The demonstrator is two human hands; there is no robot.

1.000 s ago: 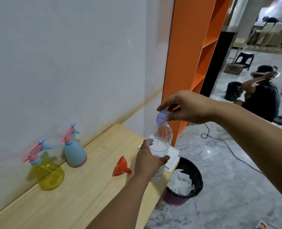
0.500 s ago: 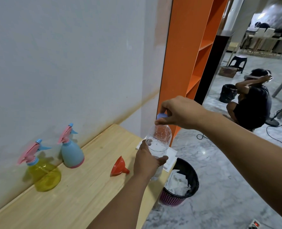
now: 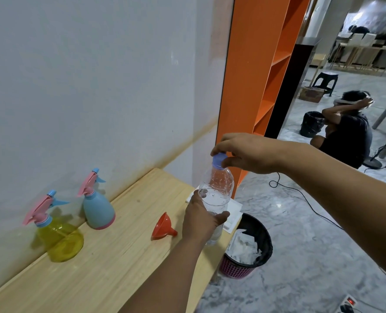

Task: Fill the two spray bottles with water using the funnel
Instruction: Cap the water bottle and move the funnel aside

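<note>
- Clear plastic, partly filled with water: that is the water bottle (image 3: pixel 215 195) your left hand (image 3: pixel 201 220) wraps around at the centre of the frame, fingers closed on its lower body, held upright over the table's right edge.
- Your right hand (image 3: pixel 247 152) reaches in from the right, thumb and fingertips pinched on the blue cap (image 3: pixel 218 159) at the top of the bottle; the cap sits on the neck.
- No label or brand can be read on the bottle; the wall of it looks bare.
- The orange funnel (image 3: pixel 162 227) lies on its side on the wooden table (image 3: pixel 101 274), just left of your left hand, spout pointing right, apart from the hand.
- The blue spray bottle (image 3: pixel 98 210) stands upright near the wall at centre-left, with a pink trigger head and a pink band at its base.
- The yellow spray bottle (image 3: pixel 58 239) stands left of it, lower left of the frame, see-through, its pink and blue trigger head on.
- Neither sprayer shows any writing.
- A white pad (image 3: pixel 232 211) lies at the table's far right corner, behind the bottle; nothing legible on it.
- Below the table edge, lower centre-right, a black-lined bin (image 3: pixel 253 251) with a pink mesh wall holds crumpled white paper.
- Another person (image 3: pixel 345 134) sits on the floor at the right, beyond the orange shelf (image 3: pixel 255 75).
</note>
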